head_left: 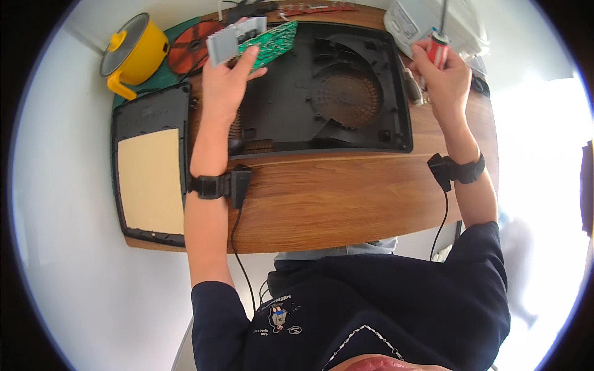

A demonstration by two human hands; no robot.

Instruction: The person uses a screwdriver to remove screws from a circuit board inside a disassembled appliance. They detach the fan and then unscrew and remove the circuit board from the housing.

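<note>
My left hand (229,83) grips a green circuit board (276,46) with a grey heatsink-like metal part (224,47) beside it, above the left end of a black plastic housing (278,93). The housing lies flat and has a round vented grille (348,96). On the right, my right hand (444,77) is closed around the red and white handle of a screwdriver (438,51); its shaft points away from me. That hand is just past the housing's right edge, near a white case.
At the far left stands a yellow pot (137,52) by an orange-red round part (195,46). A black panel with a beige sheet (150,179) lies at the left. The white case (405,21) stands at the back right. Red strips (318,9) lie at the back.
</note>
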